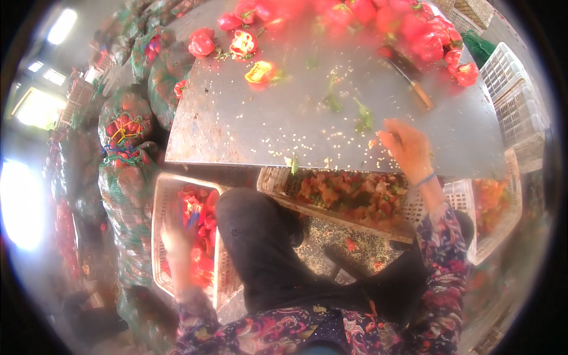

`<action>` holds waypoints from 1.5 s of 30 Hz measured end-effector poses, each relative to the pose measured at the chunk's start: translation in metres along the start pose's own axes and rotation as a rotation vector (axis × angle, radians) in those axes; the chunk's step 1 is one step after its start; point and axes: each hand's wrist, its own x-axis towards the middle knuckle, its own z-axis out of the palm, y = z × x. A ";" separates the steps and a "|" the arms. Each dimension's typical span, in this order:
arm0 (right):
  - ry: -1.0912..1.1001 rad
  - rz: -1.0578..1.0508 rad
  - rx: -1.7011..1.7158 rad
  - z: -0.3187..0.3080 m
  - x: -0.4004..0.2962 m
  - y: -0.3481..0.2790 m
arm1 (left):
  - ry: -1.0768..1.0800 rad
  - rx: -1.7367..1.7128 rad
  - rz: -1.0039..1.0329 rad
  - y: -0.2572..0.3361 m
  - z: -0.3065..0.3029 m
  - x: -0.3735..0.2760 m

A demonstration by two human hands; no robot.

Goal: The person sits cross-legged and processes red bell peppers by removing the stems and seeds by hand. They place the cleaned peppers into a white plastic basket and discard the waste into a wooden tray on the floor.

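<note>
My left hand point(177, 228), blurred, is over a white plastic crate point(159, 266) of red pepper pieces point(204, 228). Something blue shows by its fingers; the blur hides whether I hold it. My right hand point(408, 146), in an orange-tinted knit glove with a blue band at the wrist, is over the near right part of a metal table point(284, 124). Its fingers are curled, and I cannot tell whether anything is inside them. A knife point(419, 93) with a wooden handle lies beyond it. Cut peppers point(259, 72), green leaf scraps point(364, 116) and pale seeds are scattered on the tabletop.
Whole red peppers point(426, 35) are heaped along the far edge. Under the near edge stands a crate of pepper cores point(355, 191), with another crate point(514, 208) at right. Green mesh sacks point(128, 199) line the left. White crates point(510, 88) are stacked at right.
</note>
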 end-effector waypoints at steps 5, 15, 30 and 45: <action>-0.011 0.163 0.092 0.013 0.004 0.033 | 0.128 -0.323 0.395 0.131 0.078 0.193; -0.032 0.156 0.187 0.018 0.007 0.036 | 0.006 -0.281 0.108 0.101 0.091 0.231; -0.076 0.098 0.231 0.019 0.023 0.026 | -0.262 -0.022 0.438 0.088 0.091 0.182; -0.093 0.091 0.202 0.020 0.030 0.021 | 0.013 -0.796 0.150 0.056 0.201 0.470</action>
